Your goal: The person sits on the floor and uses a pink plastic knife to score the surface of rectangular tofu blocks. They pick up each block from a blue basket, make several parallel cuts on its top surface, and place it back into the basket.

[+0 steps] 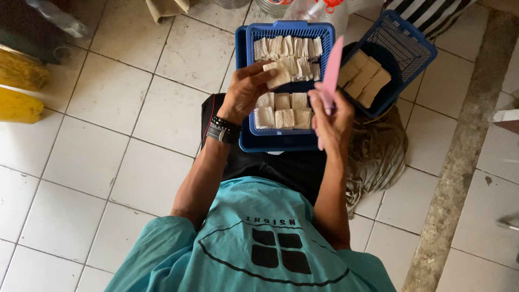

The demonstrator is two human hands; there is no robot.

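- Both my hands work over the blue basket [281, 141] that rests on my lap, seen from the head view looking straight down.
- My left hand [246, 89] is closed around one pale tofu slab [279, 74], thumb and fingers pinching it, holding it just above the middle of the basket.
- On that wrist I wear dark beaded bracelets [223, 130].
- My right hand [331, 116] is closed on the handle of a pink knife [331, 73]; its blade points up and away from me, standing over the basket's right edge.
- Inside the basket, cut tofu pieces [283, 112] lie in a neat row along the near edge, touching one another.
- More thin slices [286, 48] stand packed together along the far edge, just beyond the slab I hold.
- A second blue basket [411, 46] sits tilted at the right, its corner touching the first one; it holds larger uncut tofu blocks [363, 80] lying side by side near its left wall.
- A crumpled grey-brown cloth [376, 154] lies under the second basket, beside my right forearm.
- My teal shirt [254, 243] fills the near part of the view.
- Everything sits on a white tiled floor [108, 108].
- At the floor's left edge lie two yellow bundles [19, 89], well apart from the baskets.
- Clear plastic bottles [316, 11] stand just beyond the far edge of the first basket.
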